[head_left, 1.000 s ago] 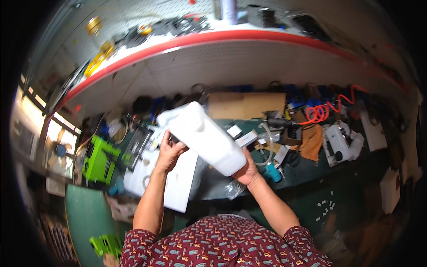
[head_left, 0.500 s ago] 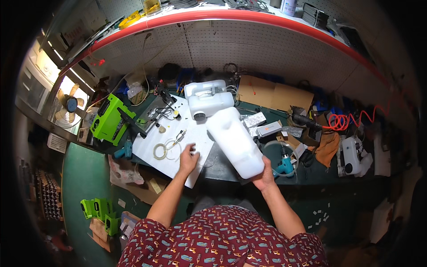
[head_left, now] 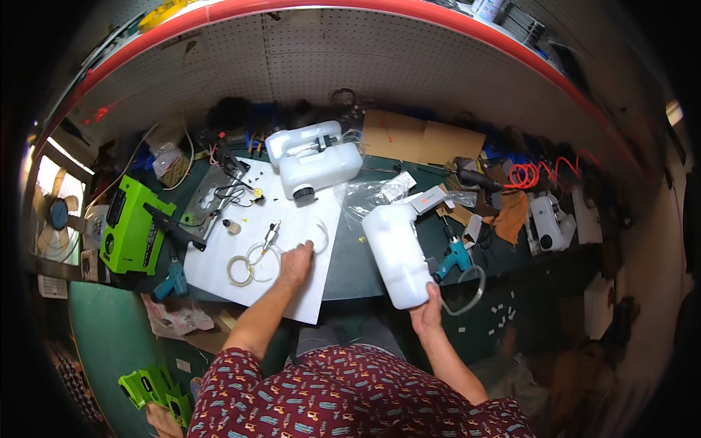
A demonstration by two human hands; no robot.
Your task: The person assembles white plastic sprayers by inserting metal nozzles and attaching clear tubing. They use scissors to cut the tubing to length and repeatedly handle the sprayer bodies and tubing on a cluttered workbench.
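Note:
My right hand grips the lower end of a white translucent plastic tank, which is tilted over the bench's front edge. Beside the tank a clear hose loops down past the edge; where it joins is hidden. My left hand is closed over the white board, its fingers pinching a thin clear tube that curls up beyond them. Left of that hand lie a coil of clear tubing and a small metal fitting. Another white tank with a black cap stands behind.
A teal drill lies right of the held tank, another teal drill at the left edge. A green machine housing stands at left. Cardboard, a small white box and a further white tank line the back and right.
The held tank has swung more upright and come down toward the front edge. My left hand has closed up and turned its back upward. The whole view has shifted.

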